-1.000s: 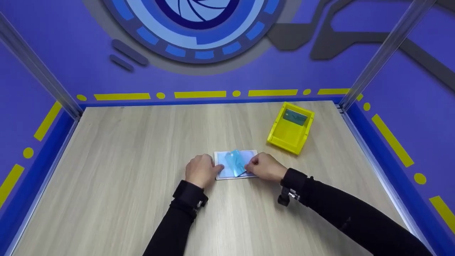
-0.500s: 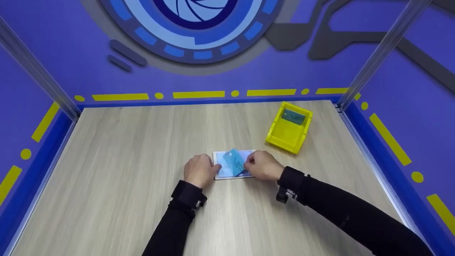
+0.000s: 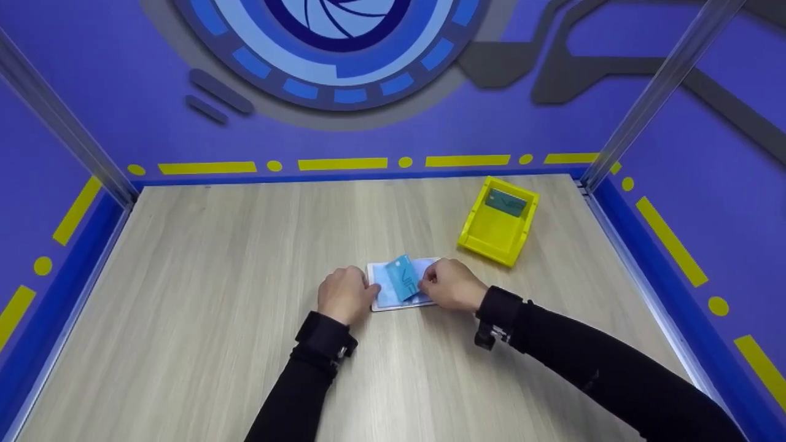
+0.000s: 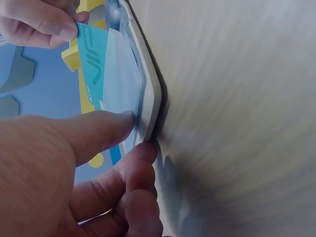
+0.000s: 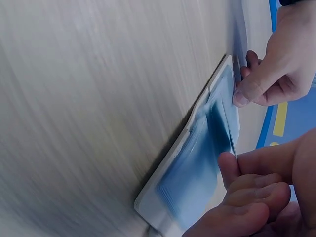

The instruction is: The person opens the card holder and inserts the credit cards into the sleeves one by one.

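Observation:
A teal card with "VIP" lettering (image 3: pixel 403 278) stands tilted over the open card holder (image 3: pixel 384 299), a flat white-edged thing with clear plastic pockets, lying on the table. My right hand (image 3: pixel 455 286) pinches the card by its right edge between thumb and index finger. At the holder's left edge, my left hand (image 3: pixel 345 296) grips with the thumb on the plastic and fingers at the edge. The left wrist view has the card (image 4: pixel 94 61) partly behind a clear pocket sheet (image 4: pixel 122 81); whether its edge is inside the pocket, I cannot tell.
Behind and right of the hands sits a yellow bin (image 3: pixel 496 236), with another teal card (image 3: pixel 506 202) leaning against its far wall. Blue panels (image 3: pixel 344 141) enclose the wooden table (image 3: pixel 215 264) at the back and sides.
The right hand has shifted slightly left with the card, whose lower end has risen a little. The left hand keeps its grip on the holder's left edge.

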`<state>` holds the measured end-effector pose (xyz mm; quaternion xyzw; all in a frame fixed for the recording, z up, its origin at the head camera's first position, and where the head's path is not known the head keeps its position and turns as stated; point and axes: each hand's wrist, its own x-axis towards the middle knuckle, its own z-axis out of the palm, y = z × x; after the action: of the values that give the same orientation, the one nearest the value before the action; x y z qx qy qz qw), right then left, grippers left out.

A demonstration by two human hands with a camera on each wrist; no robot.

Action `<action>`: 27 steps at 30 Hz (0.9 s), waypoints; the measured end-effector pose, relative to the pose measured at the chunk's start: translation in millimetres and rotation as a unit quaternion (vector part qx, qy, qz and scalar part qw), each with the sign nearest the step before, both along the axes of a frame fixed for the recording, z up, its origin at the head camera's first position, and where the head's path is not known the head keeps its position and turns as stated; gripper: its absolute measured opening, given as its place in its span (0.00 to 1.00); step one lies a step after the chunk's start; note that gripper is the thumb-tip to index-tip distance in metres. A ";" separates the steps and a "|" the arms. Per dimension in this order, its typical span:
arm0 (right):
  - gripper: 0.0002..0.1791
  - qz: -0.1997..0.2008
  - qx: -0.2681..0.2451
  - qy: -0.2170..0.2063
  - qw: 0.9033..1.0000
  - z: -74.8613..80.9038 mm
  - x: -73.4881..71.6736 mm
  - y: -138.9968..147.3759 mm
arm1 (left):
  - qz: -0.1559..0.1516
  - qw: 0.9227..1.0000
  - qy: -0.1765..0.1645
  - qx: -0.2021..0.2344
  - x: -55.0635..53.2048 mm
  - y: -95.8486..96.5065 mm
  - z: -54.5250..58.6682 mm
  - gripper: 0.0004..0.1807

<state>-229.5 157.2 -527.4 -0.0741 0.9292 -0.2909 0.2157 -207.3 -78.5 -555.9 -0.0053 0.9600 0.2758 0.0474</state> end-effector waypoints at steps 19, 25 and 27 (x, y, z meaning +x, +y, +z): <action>0.14 0.035 0.009 -0.003 0.999 -9.6 7.0 -24.7 | -0.001 1.000 0.026 -0.008 -0.1 2.1 -3.3 0.25; 0.15 0.052 0.003 0.002 0.999 -13.4 9.8 -32.4 | -0.002 0.999 0.043 -0.011 -1.4 4.0 -4.1 0.28; 0.17 0.063 0.009 0.010 0.998 -15.7 10.6 -33.7 | -0.001 0.999 0.047 -0.013 -1.1 4.6 -3.7 0.29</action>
<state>-218.9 123.5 -543.1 -0.1330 0.9273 -0.2680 0.2248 -208.4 -74.0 -559.7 0.0076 0.9647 0.2634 0.0020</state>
